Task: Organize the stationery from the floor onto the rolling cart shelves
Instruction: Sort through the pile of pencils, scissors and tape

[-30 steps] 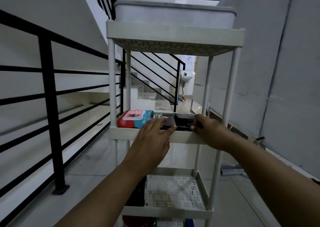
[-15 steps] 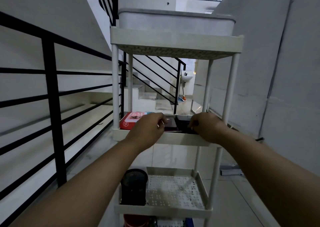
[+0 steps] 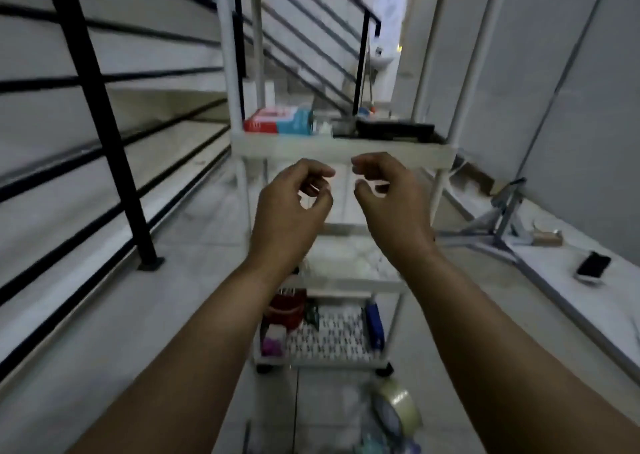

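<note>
Matt off-white plastic on the rolling cart (image 3: 341, 148), bottom shelf (image 3: 332, 341) perforated. Printed red and teal cardboard for the box (image 3: 278, 121); matt black for the flat case (image 3: 394, 128) beside it. Glossy clear film on the tape roll (image 3: 398, 410). Painted black metal on the railing (image 3: 100, 107). Smooth pale tile, faintly sheened, on the floor (image 3: 194, 280). Glossy dark glass on the phone (image 3: 593, 265).

no readable text anywhere; print on the red-and-blue box (image 3: 278, 123) on the cart shelf (image 3: 343, 148) is blurred.
</note>
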